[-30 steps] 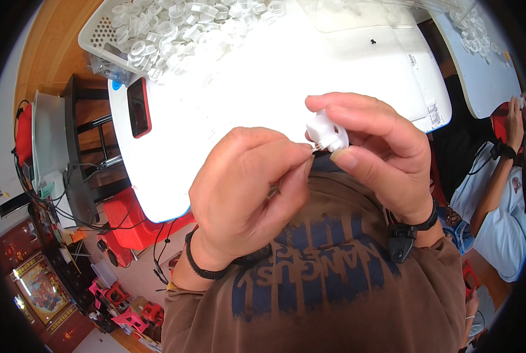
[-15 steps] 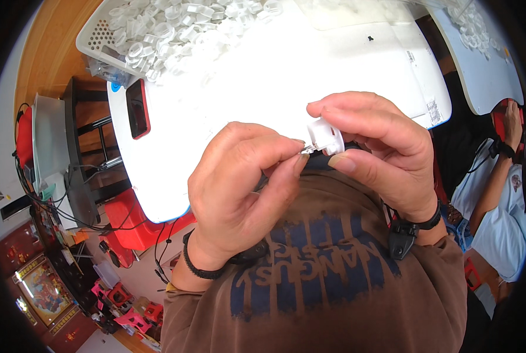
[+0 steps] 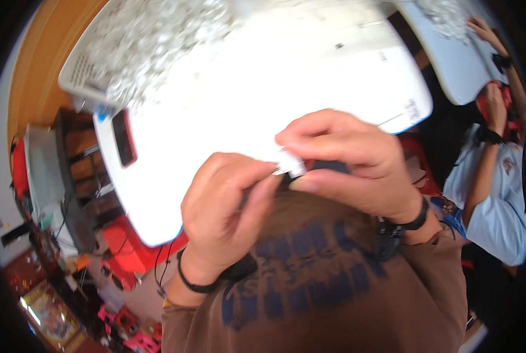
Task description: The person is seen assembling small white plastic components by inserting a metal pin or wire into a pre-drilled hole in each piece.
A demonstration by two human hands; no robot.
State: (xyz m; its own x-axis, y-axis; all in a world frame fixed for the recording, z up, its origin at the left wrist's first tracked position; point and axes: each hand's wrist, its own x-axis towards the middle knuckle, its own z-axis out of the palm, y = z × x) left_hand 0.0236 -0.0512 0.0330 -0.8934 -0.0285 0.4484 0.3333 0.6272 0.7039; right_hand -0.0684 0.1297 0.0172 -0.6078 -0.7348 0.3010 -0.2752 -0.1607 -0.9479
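Observation:
Held close in front of my chest, over the near edge of the table, is a small white plastic part [image 3: 291, 163], short and rounded. My right hand [image 3: 360, 167] grips it between thumb and fingers from the right. From the left, my left hand [image 3: 224, 197] is closed in a pinch at the part's left end. Between its thumb and forefinger is a small, thin, light piece [image 3: 277, 170], blurred and mostly covered by the fingertips. Whether that piece is joined to the white part I cannot tell.
A white basket [image 3: 68, 76] at the far left holds a heap of clear-white plastic parts [image 3: 157, 44]. A phone with a red edge [image 3: 123, 138] lies on the white table [image 3: 233, 117]. At right, a co-worker [image 3: 495, 206] reaches over another table [image 3: 460, 70]. Red stools [image 3: 121, 241] stand at left.
Both hands, with the white part between them, have shifted left and slightly down in the picture. The whole view has shifted and blurred. A co-worker's second hand now shows at the other table.

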